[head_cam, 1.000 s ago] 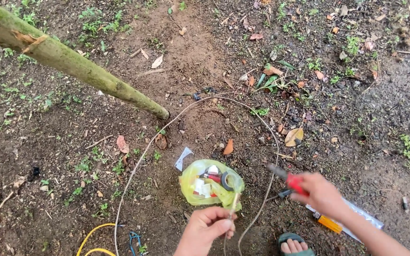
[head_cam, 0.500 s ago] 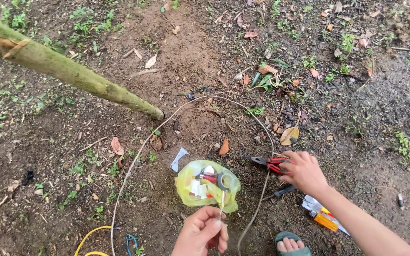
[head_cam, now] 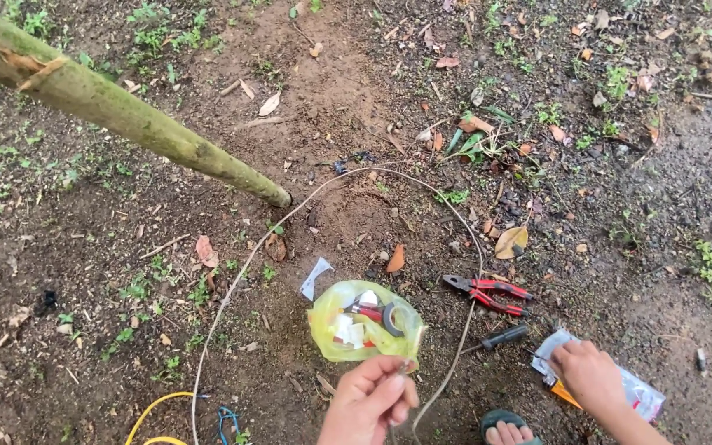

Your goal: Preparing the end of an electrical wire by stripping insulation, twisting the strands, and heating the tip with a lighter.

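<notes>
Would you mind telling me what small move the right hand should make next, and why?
Probably close the right hand on the clear packet and lift it. The hand rests on that packet, the red-handled pliers lie on the soil apart from it, and the left hand pinches the thin wire beside the yellow bag.

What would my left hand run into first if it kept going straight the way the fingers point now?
Most likely the yellow plastic bag. The left hand pinches the thin cord with its fingers aimed up-frame, and the bag of small parts lies directly ahead, nearly touching. Height above the ground is hard to judge, so it could pass just over the bag.
</notes>
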